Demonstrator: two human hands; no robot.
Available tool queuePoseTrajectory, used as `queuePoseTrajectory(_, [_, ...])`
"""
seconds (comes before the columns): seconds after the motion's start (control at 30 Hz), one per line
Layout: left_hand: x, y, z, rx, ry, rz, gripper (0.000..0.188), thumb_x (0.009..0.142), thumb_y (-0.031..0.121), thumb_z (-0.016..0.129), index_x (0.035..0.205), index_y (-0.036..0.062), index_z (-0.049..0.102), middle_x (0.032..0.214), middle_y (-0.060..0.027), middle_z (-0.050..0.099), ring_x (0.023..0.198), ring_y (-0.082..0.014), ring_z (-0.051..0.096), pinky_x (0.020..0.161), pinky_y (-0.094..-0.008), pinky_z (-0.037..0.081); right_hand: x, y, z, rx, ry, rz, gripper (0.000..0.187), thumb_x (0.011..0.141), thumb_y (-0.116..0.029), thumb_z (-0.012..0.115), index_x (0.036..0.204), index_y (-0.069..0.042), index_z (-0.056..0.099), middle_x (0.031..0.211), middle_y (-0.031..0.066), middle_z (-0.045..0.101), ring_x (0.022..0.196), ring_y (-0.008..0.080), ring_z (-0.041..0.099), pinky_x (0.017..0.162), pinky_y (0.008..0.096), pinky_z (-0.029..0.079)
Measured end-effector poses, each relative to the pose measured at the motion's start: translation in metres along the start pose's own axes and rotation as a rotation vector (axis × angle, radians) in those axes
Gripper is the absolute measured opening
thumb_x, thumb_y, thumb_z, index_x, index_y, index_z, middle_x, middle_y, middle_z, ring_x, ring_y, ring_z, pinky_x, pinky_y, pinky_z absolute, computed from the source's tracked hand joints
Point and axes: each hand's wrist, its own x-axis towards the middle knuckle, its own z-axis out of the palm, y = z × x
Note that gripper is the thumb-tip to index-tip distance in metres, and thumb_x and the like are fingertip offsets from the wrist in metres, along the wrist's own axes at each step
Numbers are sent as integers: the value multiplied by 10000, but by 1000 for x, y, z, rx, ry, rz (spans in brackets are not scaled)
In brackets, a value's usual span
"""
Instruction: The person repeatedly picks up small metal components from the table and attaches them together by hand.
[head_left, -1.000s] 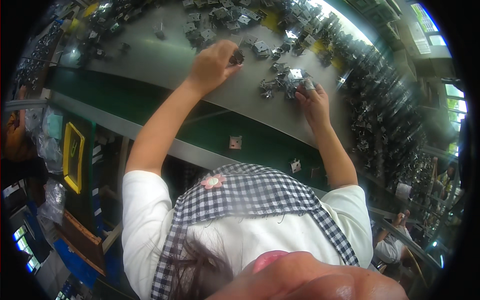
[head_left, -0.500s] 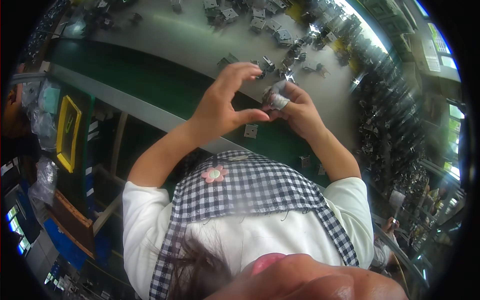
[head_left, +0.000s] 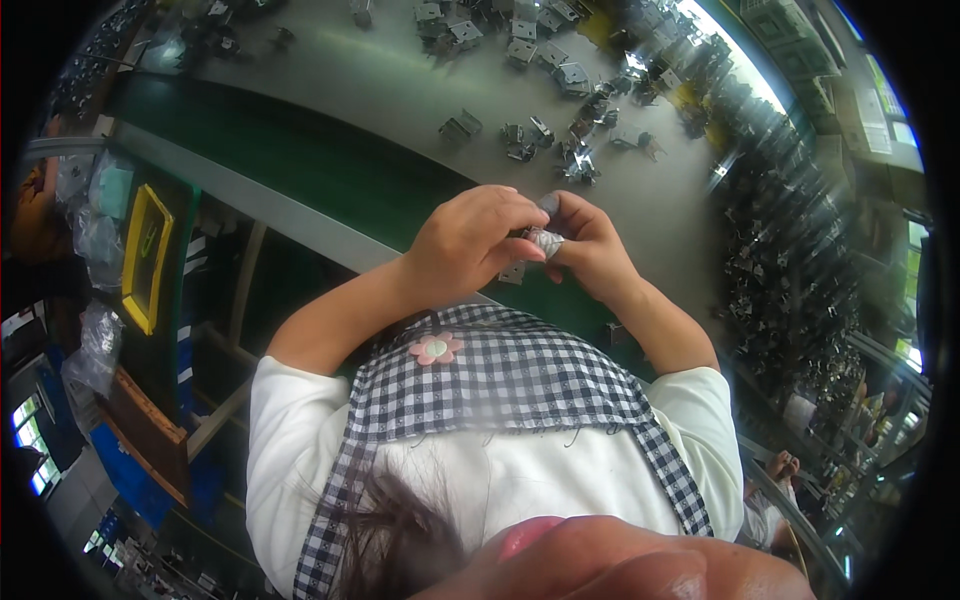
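Observation:
My left hand and my right hand meet in front of my apron, over the table's green near strip. Their fingertips are pinched together at one spot. A small dark bit of something shows between them, too covered by the fingers to name. Whitish tape wraps my right thumb, and a grey wrap covers the right index fingertip. Just below the fingers, a small flat metal bracket lies on the green strip, partly hidden by my left hand.
Loose metal brackets lie on the grey tabletop beyond my hands. A large heap of metal parts runs along the right. To the left are a yellow frame and clear plastic bags. Another person's hands show at lower right.
My left hand was spread wide; its fingers have closed in and come down to meet the right fingertips. My right hand has moved slightly toward me.

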Motion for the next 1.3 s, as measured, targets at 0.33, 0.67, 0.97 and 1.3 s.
queuePoseTrajectory(0.33, [19,-29,-39,147,-71,-92,415,665,162,757,1034,85,583,1068,-86,562,980,-248,555,847,-355,465,-10,-2,-8,114,131,-58,148,807,-42,648,918,-54,551,872,37,603,762,101,592,521,212,450])
queuePoseTrajectory(0.67, [33,-91,-46,419,-44,-299,301,662,60,727,912,47,560,895,-76,609,856,-260,604,762,-340,483,-12,-10,-4,41,105,37,209,761,15,674,921,-54,560,987,107,627,808,129,624,559,196,493])
queuePoseTrajectory(0.97, [-2,-10,-23,-19,91,-319,327,662,-51,719,961,28,614,941,-53,611,823,-139,595,757,-250,481,3,-13,-5,-65,189,-26,283,720,-40,736,921,-34,538,900,78,647,794,133,632,575,216,491])
queuePoseTrajectory(1.3, [-26,-1,-7,-86,135,-228,359,641,-56,731,977,31,638,940,-94,654,861,-199,641,757,-274,514,20,6,2,266,15,39,240,763,-50,691,941,-49,530,874,43,632,775,111,612,622,211,500])
